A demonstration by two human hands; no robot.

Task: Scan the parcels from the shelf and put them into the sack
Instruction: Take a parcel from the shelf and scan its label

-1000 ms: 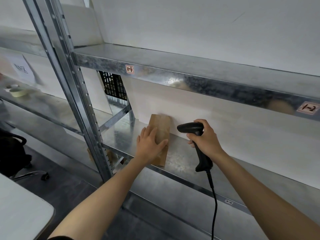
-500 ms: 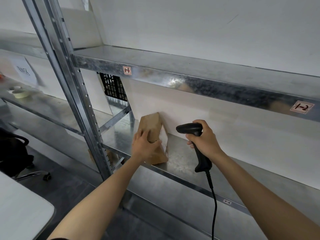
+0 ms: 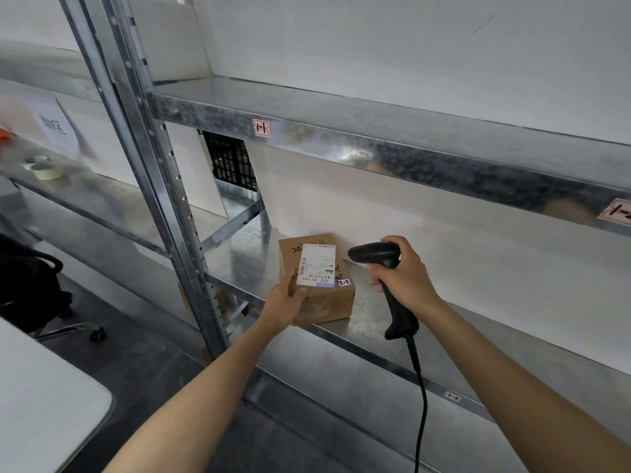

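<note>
While the left hand (image 3: pixel 285 303) grips the parcel (image 3: pixel 317 285) at its near left corner, thumb over the top edge and fingers curled beneath, the box sits on the middle shelf (image 3: pixel 375 322), just right of the upright post (image 3: pixel 153 186) and close to the front lip. It may be tipped up a little at the near end; the angle makes that hard to judge. Its long axis runs from the shelf's front lip toward the back wall, leaning slightly left. The broad face is turned up, carrying a white shipping label (image 3: pixel 316 265) with its barcode end toward the person and the print upside down from here. A small sticker (image 3: pixel 344 282) lies beside the label's near right corner.

Further right of the post, the right hand (image 3: pixel 404 278) is wrapped fully round the handle of the black scanner (image 3: pixel 375 254), whose head points left at the parcel, just short of touching it. Its cable (image 3: pixel 421 404) drops straight down.

Behind the post, at the back of that shelf, stands a black lattice crate (image 3: pixel 232 165); its contents are not visible. Left of the post, a tape roll (image 3: pixel 47 170) rests on the neighbouring shelf.
</note>
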